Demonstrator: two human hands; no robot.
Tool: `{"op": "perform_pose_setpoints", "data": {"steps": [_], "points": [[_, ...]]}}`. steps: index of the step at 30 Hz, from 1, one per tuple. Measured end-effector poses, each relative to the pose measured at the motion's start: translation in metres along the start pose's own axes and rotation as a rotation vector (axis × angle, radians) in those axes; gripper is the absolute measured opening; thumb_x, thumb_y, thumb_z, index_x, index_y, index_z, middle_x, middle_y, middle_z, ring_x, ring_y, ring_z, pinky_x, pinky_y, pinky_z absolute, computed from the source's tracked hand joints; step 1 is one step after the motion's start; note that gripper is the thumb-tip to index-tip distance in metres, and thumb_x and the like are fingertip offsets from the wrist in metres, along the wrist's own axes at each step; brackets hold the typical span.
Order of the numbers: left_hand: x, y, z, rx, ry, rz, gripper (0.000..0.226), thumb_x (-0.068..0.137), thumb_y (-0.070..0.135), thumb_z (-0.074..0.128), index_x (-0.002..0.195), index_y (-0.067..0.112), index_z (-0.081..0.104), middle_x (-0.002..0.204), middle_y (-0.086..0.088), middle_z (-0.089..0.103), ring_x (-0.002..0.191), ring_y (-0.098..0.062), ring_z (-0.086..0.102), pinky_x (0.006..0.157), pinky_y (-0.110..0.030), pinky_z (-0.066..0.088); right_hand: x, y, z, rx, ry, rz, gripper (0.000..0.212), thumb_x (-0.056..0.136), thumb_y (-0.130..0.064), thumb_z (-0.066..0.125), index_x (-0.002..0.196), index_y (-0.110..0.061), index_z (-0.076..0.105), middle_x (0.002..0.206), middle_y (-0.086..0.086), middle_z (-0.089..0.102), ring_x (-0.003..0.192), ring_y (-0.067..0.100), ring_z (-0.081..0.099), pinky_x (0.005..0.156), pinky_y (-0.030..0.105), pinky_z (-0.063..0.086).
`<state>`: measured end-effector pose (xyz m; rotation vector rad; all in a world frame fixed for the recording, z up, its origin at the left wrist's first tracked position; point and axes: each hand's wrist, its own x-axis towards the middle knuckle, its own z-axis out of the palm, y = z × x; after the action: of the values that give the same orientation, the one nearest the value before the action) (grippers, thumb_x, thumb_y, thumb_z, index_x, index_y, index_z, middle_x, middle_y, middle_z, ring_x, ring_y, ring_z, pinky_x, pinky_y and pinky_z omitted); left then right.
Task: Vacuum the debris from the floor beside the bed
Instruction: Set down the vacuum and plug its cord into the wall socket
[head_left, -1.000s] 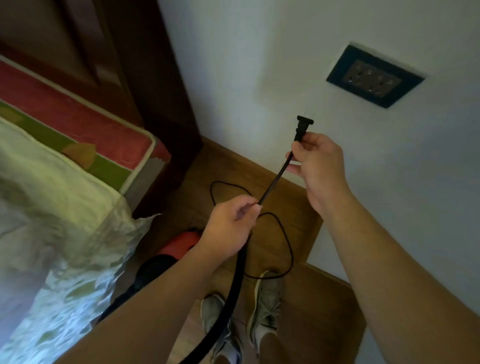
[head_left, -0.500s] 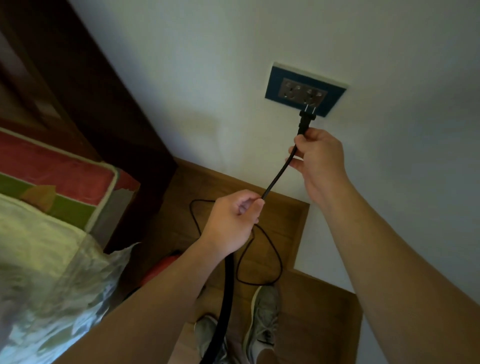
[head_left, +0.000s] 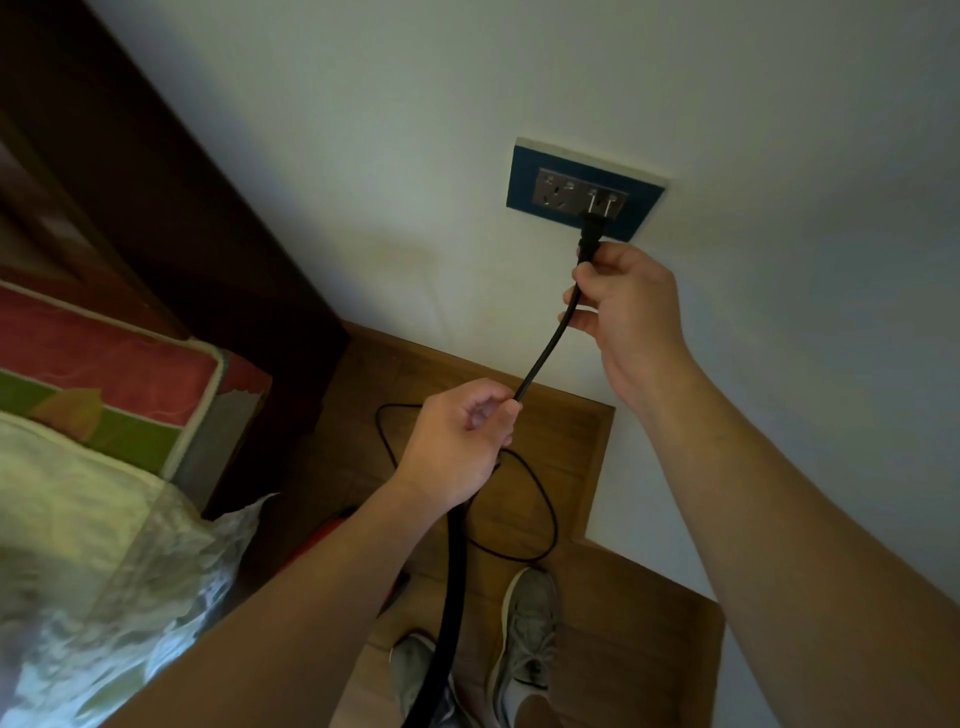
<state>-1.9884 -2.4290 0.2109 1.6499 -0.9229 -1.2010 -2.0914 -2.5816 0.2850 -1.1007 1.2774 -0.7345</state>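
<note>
One plug (head_left: 591, 236), long axis upright, is pointing two prongs at the wall socket (head_left: 524, 179); right hand (head_left: 628, 306) is pinching it, left hand (head_left: 457, 441) is pinching one cord (head_left: 543, 358) below the socket.

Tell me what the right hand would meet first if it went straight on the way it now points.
The wall socket: the plug in the right hand has its prongs at the plate's right-hand slots. Whether they touch yet is unclear.

Red vacuum body (head_left: 324, 532) mostly behind the left forearm (head_left: 291, 613), black hose (head_left: 449, 597) off the bottom edge.
</note>
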Motion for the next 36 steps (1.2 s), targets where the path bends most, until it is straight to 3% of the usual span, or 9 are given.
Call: {"op": "perform_pose_setpoints", "data": {"steps": [7, 10, 16, 22, 29, 32, 36], "points": [[-0.003, 0.007, 0.003, -0.035, 0.006, -0.004, 0.013, 0.101, 0.022, 0.057, 0.097, 0.026, 0.069, 0.078, 0.006, 0.068, 0.081, -0.019, 0.069, 0.088, -0.054, 0.058, -0.001, -0.004, 0.002, 0.068, 0.008, 0.035, 0.023, 0.101, -0.005, 0.052, 0.12, -0.008, 0.064, 0.096, 0.004, 0.062, 0.08, 0.015, 0.062, 0.066, 0.025, 0.054], [-0.005, 0.008, 0.002, -0.045, 0.01, 0.008, 0.014, 0.101, 0.021, 0.057, 0.098, 0.026, 0.069, 0.078, 0.007, 0.068, 0.08, -0.02, 0.069, 0.087, -0.055, 0.059, -0.002, -0.005, 0.003, 0.095, 0.017, 0.051, 0.018, 0.101, -0.006, 0.053, 0.114, -0.01, 0.066, 0.093, 0.004, 0.063, 0.079, 0.015, 0.062, 0.066, 0.026, 0.053], [-0.006, 0.01, 0.003, -0.033, 0.019, 0.035, 0.013, 0.102, 0.022, 0.057, 0.098, 0.023, 0.069, 0.077, 0.005, 0.068, 0.078, -0.018, 0.068, 0.08, -0.042, 0.06, -0.003, -0.009, 0.007, 0.118, 0.044, 0.054, 0.008, 0.1, -0.016, 0.059, 0.097, -0.015, 0.066, 0.087, 0.004, 0.061, 0.075, 0.014, 0.06, 0.067, 0.026, 0.055], [-0.005, 0.009, 0.007, 0.03, 0.029, 0.062, 0.013, 0.102, 0.022, 0.056, 0.095, 0.024, 0.067, 0.076, 0.002, 0.068, 0.075, -0.016, 0.069, 0.076, -0.039, 0.06, -0.001, -0.014, 0.01, 0.229, 0.075, 0.119, 0.014, 0.099, -0.016, 0.061, 0.103, -0.004, 0.066, 0.076, 0.004, 0.067, 0.063, 0.011, 0.065, 0.065, 0.026, 0.057], [0.003, 0.014, 0.01, -0.021, 0.069, 0.072, 0.015, 0.103, 0.021, 0.056, 0.096, 0.029, 0.067, 0.073, 0.007, 0.068, 0.075, -0.017, 0.068, 0.077, -0.042, 0.06, -0.002, -0.016, 0.013, 0.314, 0.125, 0.135, 0.013, 0.097, -0.014, 0.063, 0.101, -0.003, 0.069, 0.071, 0.002, 0.067, 0.059, 0.009, 0.066, 0.06, 0.024, 0.055], [0.006, 0.011, 0.009, -0.04, 0.053, 0.086, 0.013, 0.102, 0.022, 0.057, 0.097, 0.028, 0.068, 0.073, 0.007, 0.067, 0.073, -0.016, 0.068, 0.071, -0.036, 0.056, -0.003, -0.017, 0.015, 0.345, 0.154, 0.139, 0.012, 0.096, -0.012, 0.065, 0.1, -0.002, 0.069, 0.07, 0.003, 0.068, 0.059, 0.01, 0.067, 0.059, 0.023, 0.055], [0.006, 0.009, 0.008, -0.064, 0.032, 0.122, 0.015, 0.098, 0.034, 0.058, 0.099, 0.024, 0.069, 0.073, 0.006, 0.066, 0.071, -0.016, 0.067, 0.067, -0.033, 0.054, -0.002, -0.018, 0.016, 0.375, 0.167, 0.137, 0.009, 0.095, -0.011, 0.065, 0.096, -0.003, 0.07, 0.066, 0.001, 0.068, 0.058, 0.01, 0.066, 0.058, 0.023, 0.054]]}}
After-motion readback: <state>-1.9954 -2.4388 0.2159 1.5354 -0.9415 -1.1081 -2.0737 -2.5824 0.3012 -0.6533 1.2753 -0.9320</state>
